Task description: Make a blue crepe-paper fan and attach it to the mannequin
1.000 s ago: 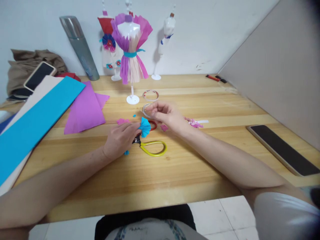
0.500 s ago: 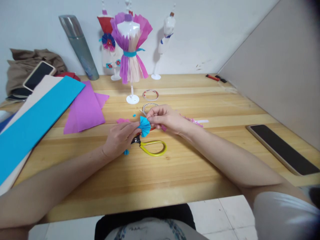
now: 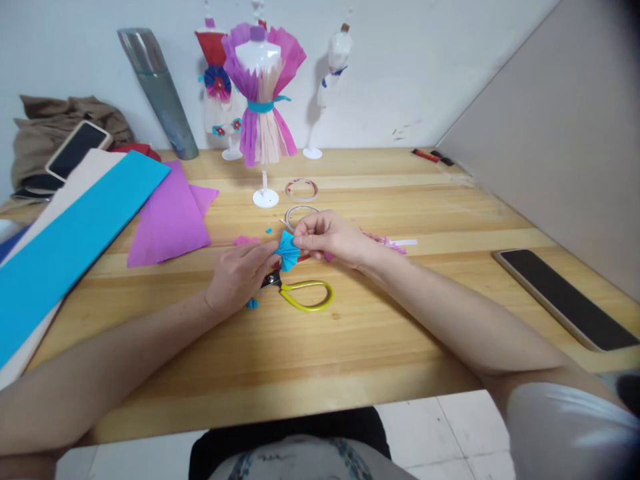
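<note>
Just beyond the yellow-handled scissors [image 3: 307,307], over the counter [image 3: 300,367], the left hand [image 3: 240,272] has its fingers closed on one end of the blue pleated paper [image 3: 288,253], and the right hand [image 3: 329,237] pinches its spread edge between fingers. Farther beyond the scissors stands a dressed mannequin [image 3: 263,107]; left of them lies purple paper [image 3: 173,220], right of them a phone [image 3: 570,300]

hands [image 3: 240,272] partly hide the scissors [image 3: 285,289], and the left edge crops the blue sheet [image 3: 85,247].
</note>
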`<state>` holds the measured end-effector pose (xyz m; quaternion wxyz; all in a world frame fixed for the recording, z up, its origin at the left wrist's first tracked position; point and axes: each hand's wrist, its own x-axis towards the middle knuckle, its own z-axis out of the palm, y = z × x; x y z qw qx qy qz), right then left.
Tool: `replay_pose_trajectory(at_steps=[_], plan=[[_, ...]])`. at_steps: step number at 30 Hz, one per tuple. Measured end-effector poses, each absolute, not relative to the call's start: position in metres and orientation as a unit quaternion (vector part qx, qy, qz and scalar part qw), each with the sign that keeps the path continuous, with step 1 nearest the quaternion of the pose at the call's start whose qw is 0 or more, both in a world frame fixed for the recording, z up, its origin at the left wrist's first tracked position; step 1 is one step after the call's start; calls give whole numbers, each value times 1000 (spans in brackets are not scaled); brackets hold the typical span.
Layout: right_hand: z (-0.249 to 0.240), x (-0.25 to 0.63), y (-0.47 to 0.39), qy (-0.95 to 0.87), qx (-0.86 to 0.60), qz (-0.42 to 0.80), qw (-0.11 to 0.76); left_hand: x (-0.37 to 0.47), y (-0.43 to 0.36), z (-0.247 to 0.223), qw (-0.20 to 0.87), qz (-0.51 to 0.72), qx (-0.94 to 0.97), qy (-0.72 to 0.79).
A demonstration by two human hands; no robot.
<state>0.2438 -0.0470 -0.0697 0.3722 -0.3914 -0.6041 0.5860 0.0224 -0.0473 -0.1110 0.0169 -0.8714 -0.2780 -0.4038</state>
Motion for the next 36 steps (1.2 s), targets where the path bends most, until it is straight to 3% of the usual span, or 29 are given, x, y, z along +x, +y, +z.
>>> replay_pose_trajectory(at_steps=[12, 23, 30, 36], plan=[[-77, 239, -46, -617, -338, 607, 369, 29, -48, -103, 44, -418, -891, -172], [-72, 239, -48, -568, -384, 612, 394, 26, -49, -104, 27, -409, -877, -251], [-66, 243, -49, -583, -421, 608, 336, 23, -45, -111, -30, -396, -859, -323], [-69, 241, -48, -576, -426, 603, 350, 23, -45, -109, -40, -397, -871, -287]])
